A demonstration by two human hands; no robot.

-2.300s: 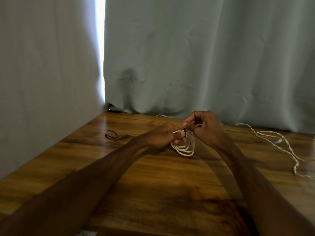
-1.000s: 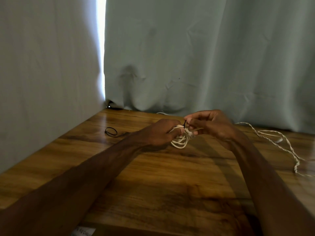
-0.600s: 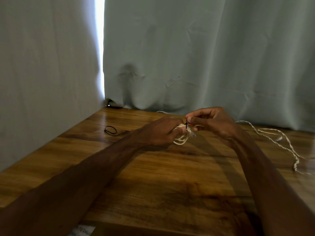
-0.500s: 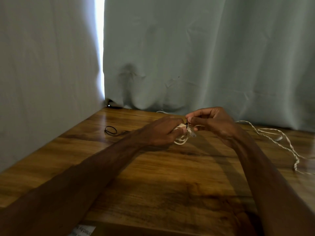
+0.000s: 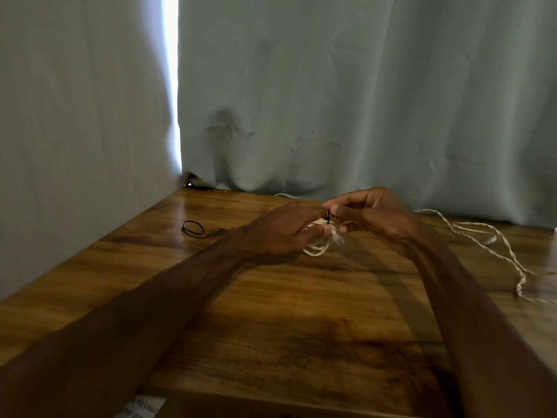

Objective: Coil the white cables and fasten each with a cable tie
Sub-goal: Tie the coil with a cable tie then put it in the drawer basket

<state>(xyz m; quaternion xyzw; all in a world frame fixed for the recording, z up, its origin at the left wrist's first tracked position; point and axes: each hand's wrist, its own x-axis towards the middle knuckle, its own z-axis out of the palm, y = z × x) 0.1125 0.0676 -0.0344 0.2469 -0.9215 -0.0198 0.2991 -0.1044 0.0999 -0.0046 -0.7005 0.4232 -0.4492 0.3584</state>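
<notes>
A coiled white cable (image 5: 318,247) hangs just above the wooden table (image 5: 286,312), gripped by my left hand (image 5: 286,230) with the thumb pressed on its top. A thin black cable tie (image 5: 328,218) stands up from the coil, and my right hand (image 5: 370,212) pinches it between thumb and forefinger. A clear plug end (image 5: 339,239) of the cable pokes out to the right of the coil. Most of the coil is hidden under my left hand.
A loose twisted white cable (image 5: 488,239) sprawls across the table's right side. A looped black cable tie (image 5: 193,228) lies at the left near the wall. Grey-green curtains (image 5: 331,101) close off the back and left. A paper label (image 5: 144,408) shows at the front edge.
Both hands have lifted the coil slightly and shifted it a little away from me. My right hand went from curled over the coil to pinching the tie's upright tail.
</notes>
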